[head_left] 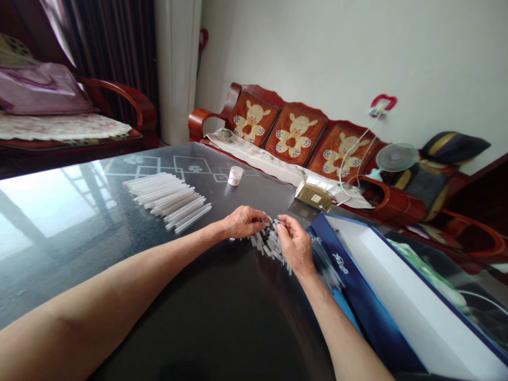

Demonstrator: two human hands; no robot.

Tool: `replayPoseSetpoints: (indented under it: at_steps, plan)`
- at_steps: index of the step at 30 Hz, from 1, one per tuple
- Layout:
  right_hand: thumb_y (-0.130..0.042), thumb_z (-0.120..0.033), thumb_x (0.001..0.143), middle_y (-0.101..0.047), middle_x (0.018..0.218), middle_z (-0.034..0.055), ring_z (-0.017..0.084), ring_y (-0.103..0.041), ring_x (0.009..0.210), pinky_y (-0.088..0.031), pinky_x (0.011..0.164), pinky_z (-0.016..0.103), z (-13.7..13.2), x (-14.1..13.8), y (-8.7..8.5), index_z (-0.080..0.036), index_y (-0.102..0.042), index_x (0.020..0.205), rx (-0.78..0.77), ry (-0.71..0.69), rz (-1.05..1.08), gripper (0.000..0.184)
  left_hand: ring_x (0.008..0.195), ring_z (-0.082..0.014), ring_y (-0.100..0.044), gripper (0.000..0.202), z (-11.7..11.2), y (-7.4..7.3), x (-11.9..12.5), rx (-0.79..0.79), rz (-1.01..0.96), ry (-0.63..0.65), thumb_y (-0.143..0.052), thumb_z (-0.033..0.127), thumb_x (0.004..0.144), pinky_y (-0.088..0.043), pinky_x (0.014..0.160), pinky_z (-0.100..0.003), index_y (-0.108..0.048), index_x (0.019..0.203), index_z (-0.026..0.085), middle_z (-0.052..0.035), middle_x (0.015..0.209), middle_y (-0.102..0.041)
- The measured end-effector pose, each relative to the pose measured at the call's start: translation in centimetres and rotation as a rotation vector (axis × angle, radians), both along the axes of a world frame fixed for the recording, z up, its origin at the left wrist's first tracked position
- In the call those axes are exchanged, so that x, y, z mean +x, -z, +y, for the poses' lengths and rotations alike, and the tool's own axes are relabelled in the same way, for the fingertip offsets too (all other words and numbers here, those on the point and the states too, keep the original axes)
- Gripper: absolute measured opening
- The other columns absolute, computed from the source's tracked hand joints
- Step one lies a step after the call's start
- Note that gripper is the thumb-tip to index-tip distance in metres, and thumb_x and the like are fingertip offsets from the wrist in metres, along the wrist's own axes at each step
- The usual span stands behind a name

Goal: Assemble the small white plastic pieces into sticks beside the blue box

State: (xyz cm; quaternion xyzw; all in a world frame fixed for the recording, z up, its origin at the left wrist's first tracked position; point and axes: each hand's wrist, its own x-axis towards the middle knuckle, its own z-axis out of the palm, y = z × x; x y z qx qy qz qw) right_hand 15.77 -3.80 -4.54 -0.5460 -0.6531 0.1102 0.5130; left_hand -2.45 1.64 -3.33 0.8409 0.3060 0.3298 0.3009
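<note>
Short whitish, stick-like pieces lie in a loose pile (270, 247) on the dark glossy table (222, 317). Over the pile's far left side, my left hand (244, 222) has its fingers bent and drawn together. My right hand (296, 246) is at the pile's right side, thumb and forefinger pinched. Whatever either hand holds is too small to name. To the left, long translucent white sticks with narrowed ends lie side by side in a row (166, 198). Thin clear strips (327, 264) lie just right of my right hand, against a blue box.
The long open blue box (345, 264) with a white inside takes up the right of the table. A small white tub (235, 175) stands beyond my hands. A gold tissue box (315, 196) sits near the far edge. Behind is a wooden sofa (278, 100) with bear cushions.
</note>
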Motion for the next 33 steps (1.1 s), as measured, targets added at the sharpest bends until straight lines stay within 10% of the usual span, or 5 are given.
replayPoseSetpoints:
  at_steps: [8, 33]
  plan:
    - [-0.067, -0.038, 0.074, -0.070, 0.093, 0.0047, 0.016, -0.067, 0.081, -0.053, 0.070, 0.027, 0.6, -0.4, 0.4, -0.018, -0.063, 0.096, -0.216, -0.124, 0.531, 0.030, 0.051, -0.0066, -0.044, 0.030, 0.0, 0.1, 0.0, -0.012, -0.014, -0.029, -0.053, 0.027, 0.080, -0.034, 0.052, -0.016, -0.070, 0.102, 0.016, 0.0042, 0.055, -0.053]
    - [-0.068, -0.038, 0.072, -0.069, 0.081, 0.0029, 0.015, -0.065, 0.073, -0.051, 0.069, 0.027, 0.7, -0.4, 1.2, -0.016, -0.067, 0.093, -0.238, -0.127, 0.363, 0.030, 0.058, -0.0083, -0.055, 0.024, -0.2, 0.0, 0.3, 0.174, 0.080, -0.091, -0.054, 0.023, 0.080, -0.037, 0.057, -0.016, -0.071, 0.096, 0.018, 0.0016, 0.066, -0.066]
